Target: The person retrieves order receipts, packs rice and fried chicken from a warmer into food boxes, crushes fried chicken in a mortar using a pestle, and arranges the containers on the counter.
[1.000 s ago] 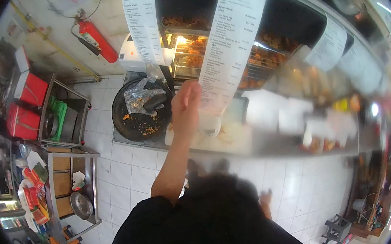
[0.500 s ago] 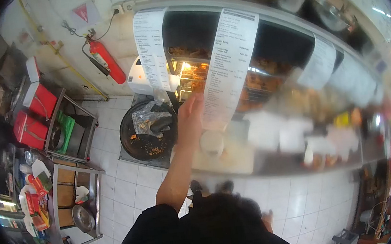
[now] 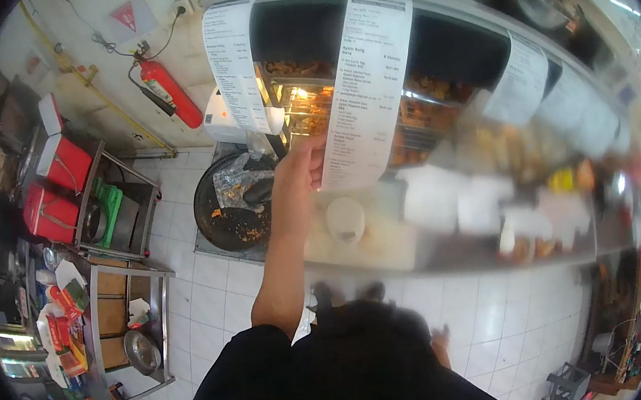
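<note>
A long printed paper receipt [image 3: 367, 89] hangs from the edge of the metal shelf in front of me. My left hand [image 3: 303, 169] is raised to its lower left edge, fingers bent and closed at the paper; the fingertips are partly hidden. Down by my right side, my right hand [image 3: 440, 337] hangs with nothing in it and its fingers apart. Another long receipt [image 3: 234, 61] hangs to the left of the first one. Below the receipt, a round white object [image 3: 346, 219] sits on a pale board [image 3: 388, 244].
A lit food display [image 3: 307, 108] lies behind the receipts. On the left are a dark round pan [image 3: 234, 236] with a plastic bag, a red fire extinguisher [image 3: 171, 91] and a metal rack [image 3: 129, 271]. More receipts [image 3: 515, 86] hang at the right, above blurred white boxes [image 3: 453, 201].
The view has shifted, so the receipts and shelf appear higher. My left hand stays beside the receipt's lower left edge. My right hand appears slightly higher, with its fingers more visible.
</note>
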`<state>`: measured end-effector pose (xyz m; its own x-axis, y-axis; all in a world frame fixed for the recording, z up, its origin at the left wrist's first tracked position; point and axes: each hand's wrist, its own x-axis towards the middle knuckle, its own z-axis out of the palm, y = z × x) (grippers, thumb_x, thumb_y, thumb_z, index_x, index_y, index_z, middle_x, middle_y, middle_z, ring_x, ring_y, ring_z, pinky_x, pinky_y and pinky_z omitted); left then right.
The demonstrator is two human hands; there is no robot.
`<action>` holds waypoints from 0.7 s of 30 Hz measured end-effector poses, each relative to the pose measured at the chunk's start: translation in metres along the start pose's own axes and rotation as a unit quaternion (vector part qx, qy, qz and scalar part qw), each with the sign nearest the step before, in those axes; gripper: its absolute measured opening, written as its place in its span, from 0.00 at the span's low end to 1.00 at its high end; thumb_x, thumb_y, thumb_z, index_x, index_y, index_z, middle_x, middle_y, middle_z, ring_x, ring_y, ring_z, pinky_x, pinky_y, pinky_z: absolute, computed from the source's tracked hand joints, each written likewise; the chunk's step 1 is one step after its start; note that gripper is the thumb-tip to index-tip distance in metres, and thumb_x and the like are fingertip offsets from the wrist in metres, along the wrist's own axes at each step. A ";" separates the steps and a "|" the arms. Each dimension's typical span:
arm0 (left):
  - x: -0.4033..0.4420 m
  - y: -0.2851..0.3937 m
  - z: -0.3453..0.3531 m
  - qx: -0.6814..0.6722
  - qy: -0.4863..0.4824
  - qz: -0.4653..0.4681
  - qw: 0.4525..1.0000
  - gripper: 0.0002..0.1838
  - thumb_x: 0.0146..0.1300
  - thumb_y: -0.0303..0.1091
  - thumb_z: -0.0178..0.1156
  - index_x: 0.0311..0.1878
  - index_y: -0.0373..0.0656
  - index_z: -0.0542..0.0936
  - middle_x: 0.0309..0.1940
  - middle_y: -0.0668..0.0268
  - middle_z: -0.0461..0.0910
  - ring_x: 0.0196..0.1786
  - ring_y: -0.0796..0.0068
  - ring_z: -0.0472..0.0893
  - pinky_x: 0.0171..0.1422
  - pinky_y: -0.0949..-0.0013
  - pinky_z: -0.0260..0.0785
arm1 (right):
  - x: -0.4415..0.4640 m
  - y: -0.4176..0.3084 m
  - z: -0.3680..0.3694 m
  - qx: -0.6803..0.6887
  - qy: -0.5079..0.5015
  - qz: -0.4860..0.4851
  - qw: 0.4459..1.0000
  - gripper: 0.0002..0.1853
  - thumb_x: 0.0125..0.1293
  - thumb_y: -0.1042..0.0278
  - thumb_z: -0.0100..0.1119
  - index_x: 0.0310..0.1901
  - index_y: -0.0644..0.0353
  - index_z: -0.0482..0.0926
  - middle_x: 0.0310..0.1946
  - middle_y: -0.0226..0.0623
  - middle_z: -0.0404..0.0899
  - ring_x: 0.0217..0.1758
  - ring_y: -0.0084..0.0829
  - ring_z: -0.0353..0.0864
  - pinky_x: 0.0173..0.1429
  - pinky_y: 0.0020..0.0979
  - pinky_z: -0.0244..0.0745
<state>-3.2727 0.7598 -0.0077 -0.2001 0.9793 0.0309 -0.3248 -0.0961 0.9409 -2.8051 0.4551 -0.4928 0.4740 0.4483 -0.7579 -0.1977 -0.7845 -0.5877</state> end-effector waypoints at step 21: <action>-0.042 -0.010 -0.005 -0.035 -0.033 0.010 0.999 0.34 0.73 0.59 0.43 0.63 0.34 0.70 0.50 0.53 0.82 0.51 0.65 0.83 0.59 0.64 0.69 | 0.028 -0.005 0.007 0.020 -0.056 -0.075 0.995 0.32 0.69 0.65 0.54 0.72 0.59 0.55 0.46 0.41 0.74 0.44 0.30 0.74 0.48 0.33 0.74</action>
<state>-3.2660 0.7183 -0.0199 -0.1463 0.9865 0.0739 -0.3854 -0.1256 0.9142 -2.7966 0.4749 -0.5132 0.4026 0.6055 -0.6865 -0.1671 -0.6887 -0.7055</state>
